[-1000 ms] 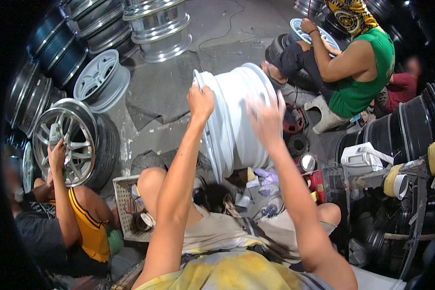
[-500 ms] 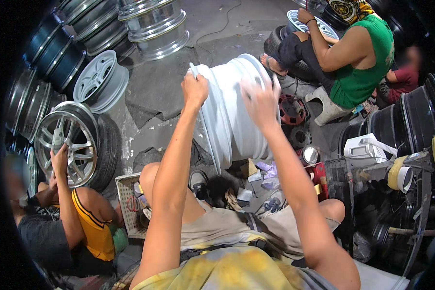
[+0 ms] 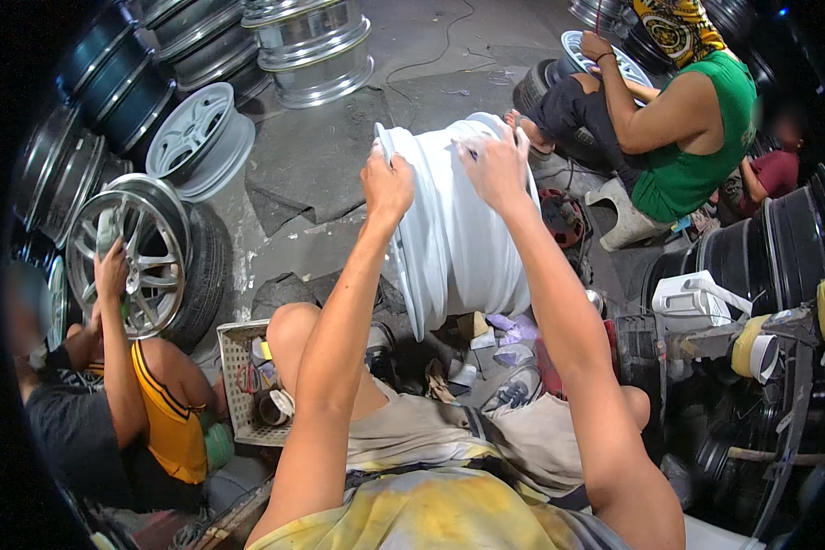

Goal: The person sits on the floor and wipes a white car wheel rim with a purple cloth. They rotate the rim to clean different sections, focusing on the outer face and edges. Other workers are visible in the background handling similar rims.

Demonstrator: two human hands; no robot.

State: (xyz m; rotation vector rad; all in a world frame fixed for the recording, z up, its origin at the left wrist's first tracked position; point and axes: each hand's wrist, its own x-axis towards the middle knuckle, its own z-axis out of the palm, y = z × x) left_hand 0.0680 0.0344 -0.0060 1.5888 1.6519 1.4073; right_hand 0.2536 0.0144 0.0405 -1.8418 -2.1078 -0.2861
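A pale grey-white wheel rim (image 3: 458,238) stands on its edge between my legs, its barrel turned toward me. My left hand (image 3: 387,186) is closed round the upper part of the rim's left lip. On top of the barrel, toward its right side, my right hand (image 3: 497,170) rests with bent fingers pressed on the surface. A small dark purplish bit shows by those fingers, too small to name. White dust coats the fingertips of the right hand. The rim's right face is hidden from me.
At left, a person holds a tool to a silver spoked wheel (image 3: 142,266). A person in a green top sits at upper right. A plastic basket (image 3: 231,385) stands by my left knee. Purple scraps (image 3: 513,328) lie below the rim. Stacked rims (image 3: 312,55) line the back.
My right hand, blurred before, now shows sharply and sits farther up the barrel. The rim appears slightly farther right in view, as does the surrounding scene at the back. My left hand keeps its grip.
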